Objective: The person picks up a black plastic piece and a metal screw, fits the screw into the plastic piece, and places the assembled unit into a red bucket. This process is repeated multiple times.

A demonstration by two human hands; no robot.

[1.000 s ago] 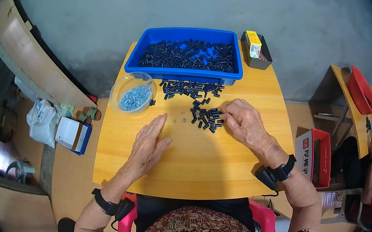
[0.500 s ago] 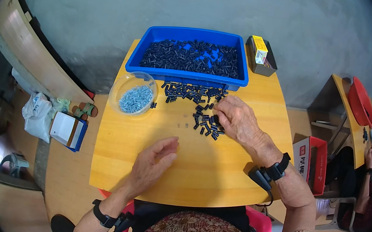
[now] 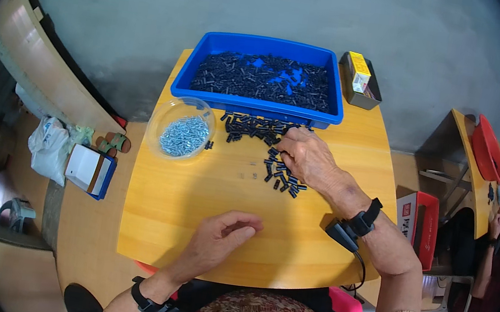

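We see the small black parts point(image 3: 265, 134) lying in a loose heap on the yellow bench point(image 3: 192, 211), just in front of the blue tray point(image 3: 256, 105), which holds many more of them. Our right hand point(image 3: 306, 157) rests on this heap, as it did a second ago, fingers bent down onto the parts; whether it grips one we cannot tell. Our left hand point(image 3: 220, 237) has moved: before it lay flat near the middle, now it is drawn back toward the near edge, fingers loosely curled, holding nothing we can see. We judge the sorting goes on with the right hand alone. A clear bowl of silver screws point(image 3: 182, 131) stands left of the heap.
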